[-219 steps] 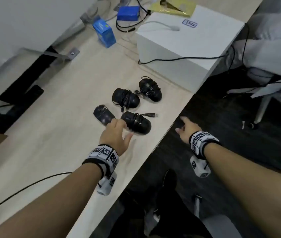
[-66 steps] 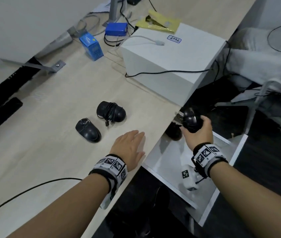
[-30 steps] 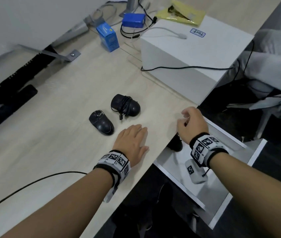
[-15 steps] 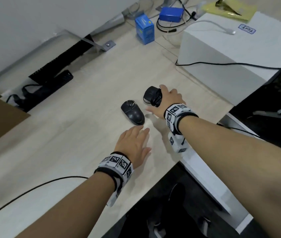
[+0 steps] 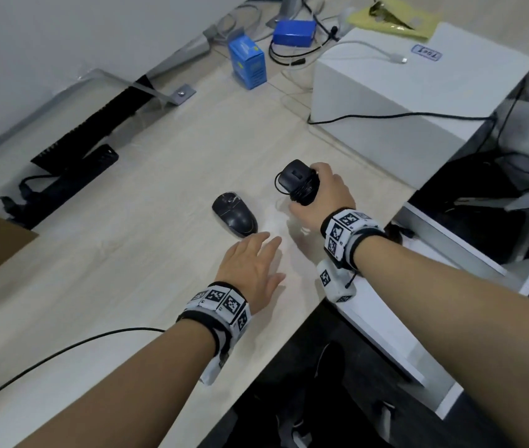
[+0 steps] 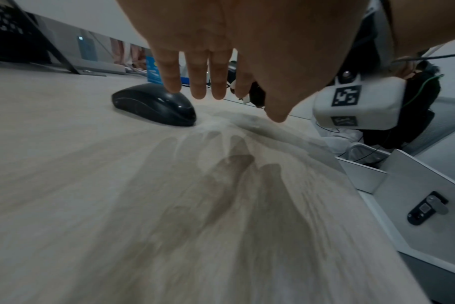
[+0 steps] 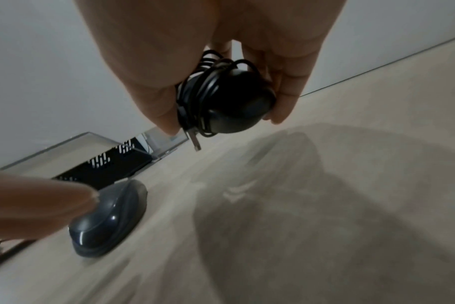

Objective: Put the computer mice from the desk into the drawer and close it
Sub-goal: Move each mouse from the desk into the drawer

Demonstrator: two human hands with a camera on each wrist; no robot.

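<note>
Head view: two mice, one [image 5: 298,184] held, one [image 5: 235,214] on desk [image 5: 127,253].

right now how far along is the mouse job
Partly done. The drawer is open, but its contents are hidden. The right hand grips a cord-wrapped mouse lifted off the desk. One bare mouse remains by the flat left hand. Then close the drawer.

Cord-wrapped black mouse [image 5: 298,182] lifted off desk [image 5: 127,253]; bare black mouse [image 5: 234,213] flat; drawer [image 5: 385,328] open.
</note>
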